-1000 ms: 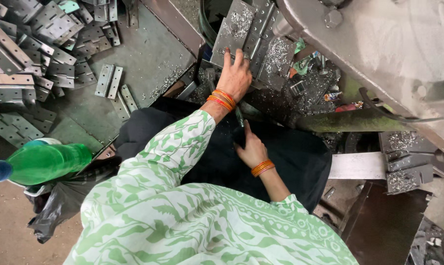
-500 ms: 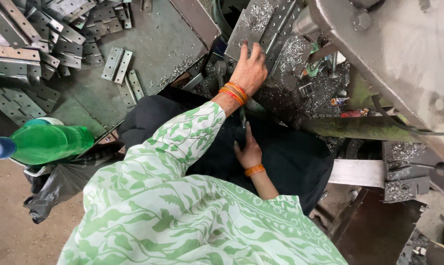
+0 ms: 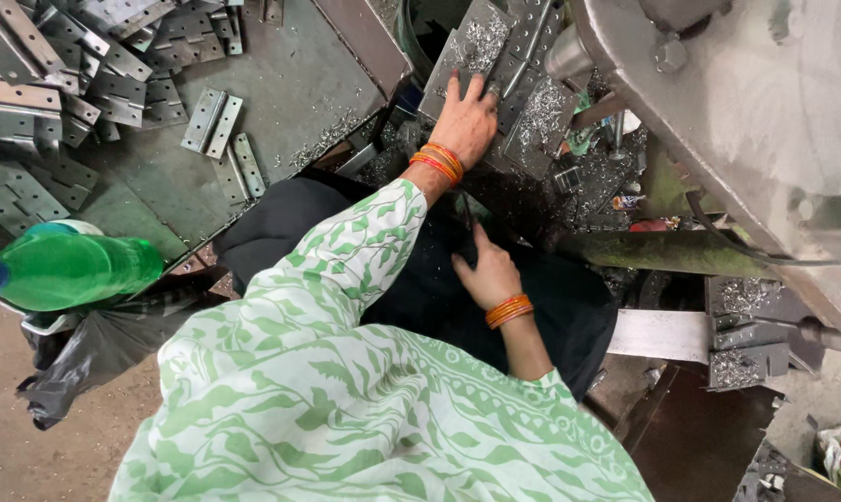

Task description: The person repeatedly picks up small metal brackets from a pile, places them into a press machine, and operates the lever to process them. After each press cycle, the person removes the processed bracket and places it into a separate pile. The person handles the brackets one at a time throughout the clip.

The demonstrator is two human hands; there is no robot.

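Reaching up, our left hand (image 3: 467,116) now lies flat and open on the metal plates (image 3: 495,70). Our right hand (image 3: 490,274) has stayed in our lap, grip unclear.

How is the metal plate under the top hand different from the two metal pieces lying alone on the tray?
The plate under the left hand, a hinge plate, is strewn with shiny metal shavings and tilts against the machine; the hinge pair lies flat, nearly free of shavings. The hand's fingers touch the plate; nothing touches the pair. Both are grey metal with punched holes.
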